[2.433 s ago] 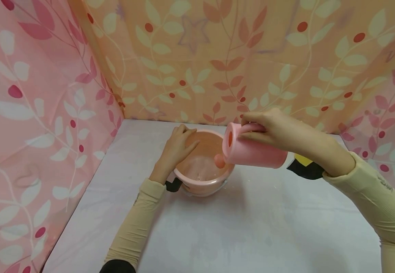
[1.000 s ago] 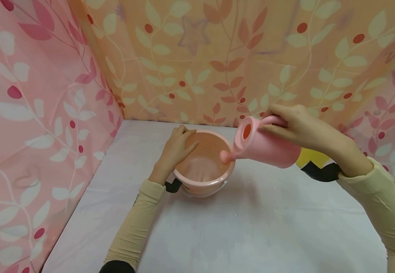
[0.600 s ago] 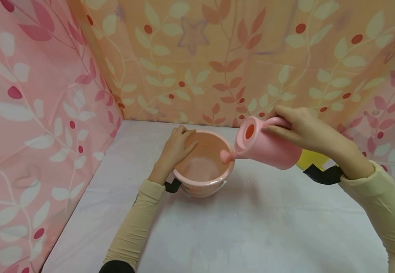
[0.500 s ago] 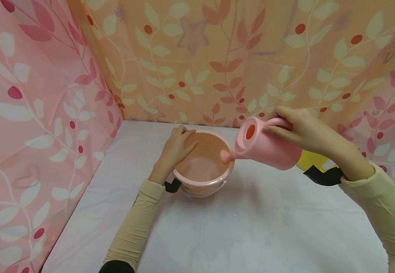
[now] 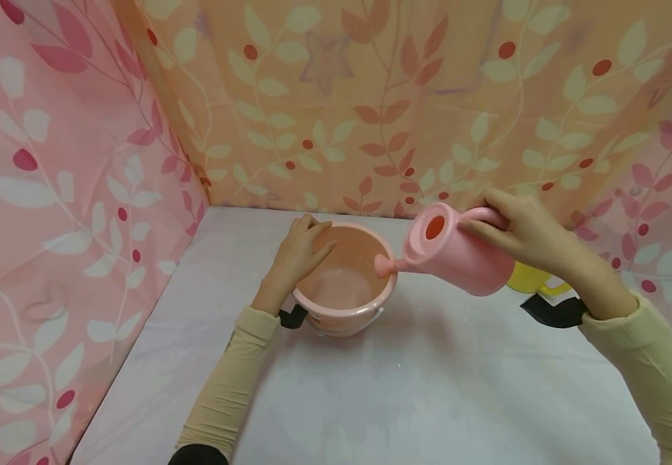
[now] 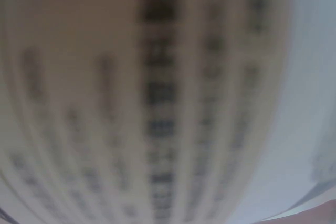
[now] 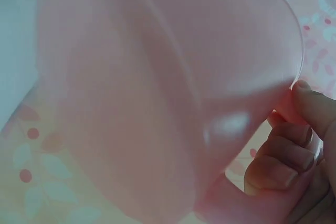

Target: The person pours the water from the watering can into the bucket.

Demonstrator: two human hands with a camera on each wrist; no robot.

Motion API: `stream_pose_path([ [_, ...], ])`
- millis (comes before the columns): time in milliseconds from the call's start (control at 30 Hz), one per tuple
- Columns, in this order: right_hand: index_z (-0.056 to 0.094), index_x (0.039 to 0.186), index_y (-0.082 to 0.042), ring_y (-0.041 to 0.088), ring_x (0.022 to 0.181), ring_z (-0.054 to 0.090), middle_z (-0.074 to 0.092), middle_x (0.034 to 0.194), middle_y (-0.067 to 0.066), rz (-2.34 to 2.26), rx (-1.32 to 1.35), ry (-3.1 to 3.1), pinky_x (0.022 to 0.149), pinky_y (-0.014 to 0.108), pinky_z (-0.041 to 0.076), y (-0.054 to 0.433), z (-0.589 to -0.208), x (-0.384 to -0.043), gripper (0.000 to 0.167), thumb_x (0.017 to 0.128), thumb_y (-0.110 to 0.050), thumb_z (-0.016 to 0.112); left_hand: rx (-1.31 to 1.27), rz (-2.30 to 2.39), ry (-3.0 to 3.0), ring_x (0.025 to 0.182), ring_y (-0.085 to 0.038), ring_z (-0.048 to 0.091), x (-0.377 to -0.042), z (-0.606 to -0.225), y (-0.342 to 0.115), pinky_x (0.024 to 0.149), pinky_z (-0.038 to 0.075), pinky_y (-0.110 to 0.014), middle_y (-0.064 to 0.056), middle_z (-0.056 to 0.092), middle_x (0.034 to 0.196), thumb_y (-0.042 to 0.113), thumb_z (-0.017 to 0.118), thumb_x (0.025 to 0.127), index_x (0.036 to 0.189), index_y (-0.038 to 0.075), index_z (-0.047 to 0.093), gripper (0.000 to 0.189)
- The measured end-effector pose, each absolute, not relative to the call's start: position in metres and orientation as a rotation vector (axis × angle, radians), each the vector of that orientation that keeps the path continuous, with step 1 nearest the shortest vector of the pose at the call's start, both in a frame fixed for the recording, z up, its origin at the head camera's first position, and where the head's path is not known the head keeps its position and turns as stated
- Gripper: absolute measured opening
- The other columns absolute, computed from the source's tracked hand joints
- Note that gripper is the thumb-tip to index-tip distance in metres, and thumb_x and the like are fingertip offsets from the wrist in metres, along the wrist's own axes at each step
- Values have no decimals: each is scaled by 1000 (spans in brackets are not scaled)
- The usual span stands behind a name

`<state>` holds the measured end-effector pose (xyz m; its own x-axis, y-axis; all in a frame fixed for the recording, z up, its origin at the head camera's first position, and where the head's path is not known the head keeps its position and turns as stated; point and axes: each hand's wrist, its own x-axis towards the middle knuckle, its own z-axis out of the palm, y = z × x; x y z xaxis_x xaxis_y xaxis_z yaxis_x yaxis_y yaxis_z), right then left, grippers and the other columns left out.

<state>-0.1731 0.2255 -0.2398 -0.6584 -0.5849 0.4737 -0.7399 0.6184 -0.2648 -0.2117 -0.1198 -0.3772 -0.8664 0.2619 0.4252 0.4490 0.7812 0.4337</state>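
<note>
In the head view, a pink bucket (image 5: 344, 315) with a pale bail handle stands on the table. My left hand (image 5: 297, 255) holds its left rim, fingertips bent over the edge and thumb reaching over the opening. The left wrist view has the bucket's wall (image 6: 210, 103) very close, its printed lettering blurred. My right hand (image 5: 530, 232) grips the handle of a pink watering can (image 5: 469, 258), tilted toward the bucket, its round spout head overlapping the bucket's right rim. In the right wrist view, fingers (image 7: 281, 158) curl round the handle beside the can's large body (image 7: 157, 77).
A yellow object (image 5: 527, 279) with a loop sits on the table behind my right wrist, partly hidden. Small droplets or specks show on the white table (image 5: 405, 400). Patterned cloth (image 5: 324, 116) walls the back and sides.
The watering can has shifted right, turned back from lying nearly on its side to a gentler tilt, and dipped slightly. My left hand and the bucket stay as they were.
</note>
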Motion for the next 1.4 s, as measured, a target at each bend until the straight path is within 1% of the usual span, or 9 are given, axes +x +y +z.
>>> stream_pose_path([
  [333,56,86,-12,3,65,41,47,72,-9,668,980,-2529,54,14,38,241,-254,-170,22,76,-6,74,-538,-773,-2635,96,-25,45,-214,-379,-120,67,46,-38,-9,50,104,30,65,87,124,7,60,44],
  [433,54,86,-11,3,64,41,45,70,-8,720,977,-2539,54,16,37,245,-259,-169,22,78,-4,73,-539,-770,-2633,96,-25,45,-214,-380,-121,67,46,-38,-9,50,104,31,65,87,124,7,59,44],
  [667,51,87,-9,4,59,44,47,66,-7,807,955,-2549,50,16,39,251,-270,-168,23,78,0,71,-535,-781,-2631,96,-25,45,-214,-379,-121,67,46,-38,-9,50,104,30,65,87,124,7,59,44],
  [933,52,97,-8,7,64,48,52,74,-5,869,795,-2608,53,16,46,257,-283,-161,19,84,-4,67,-533,-787,-2638,95,-25,44,-215,-380,-121,68,46,-38,-9,50,104,30,65,87,124,8,60,44],
  [1067,52,98,-8,7,64,49,52,76,-4,901,751,-2598,53,16,47,260,-288,-158,19,85,-5,65,-534,-777,-2639,95,-25,45,-215,-380,-120,68,46,-38,-9,50,104,30,65,87,124,8,60,44],
  [1267,52,96,-4,4,62,48,50,75,-6,886,721,-2551,53,13,45,263,-291,-156,17,85,-4,65,-535,-771,-2642,95,-25,45,-214,-379,-120,67,46,-38,-9,50,104,31,65,87,124,7,60,44],
  [1400,52,96,-2,4,61,48,50,76,-7,888,704,-2540,51,13,46,265,-292,-154,17,85,-4,64,-533,-771,-2638,95,-25,45,-215,-380,-120,66,46,-38,-9,50,104,30,65,87,124,7,59,44],
])
